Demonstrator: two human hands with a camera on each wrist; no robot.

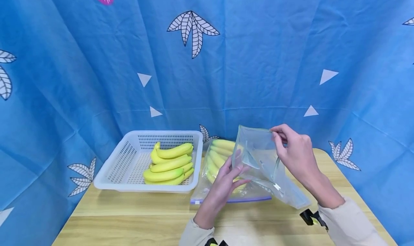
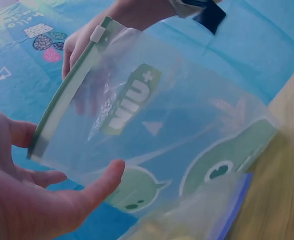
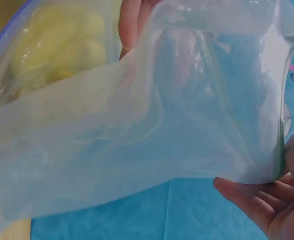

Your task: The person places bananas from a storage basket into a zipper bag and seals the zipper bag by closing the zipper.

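A clear zip bag (image 1: 258,149) with a green-edged mouth hangs tilted between both hands, its mouth spread apart. My right hand (image 1: 292,149) pinches the top right corner of that mouth; in the right wrist view its fingertips (image 3: 231,187) are at the green rim. My left hand (image 1: 228,177) is at the bag's left side, fingers extended and spread; one finger (image 2: 24,134) touches the zip edge in the left wrist view. A white slider (image 2: 98,34) sits near the end of the zip. Green printed figures and letters (image 2: 132,100) show on the bag's face.
Behind the held bag, a second zip bag (image 1: 200,194) with a purple zip lies on the wooden table (image 1: 136,217), bananas (image 1: 220,156) inside. Left of it stands a white perforated basket (image 1: 124,167) with several bananas (image 1: 168,165). A blue patterned curtain (image 1: 258,59) surrounds the table.
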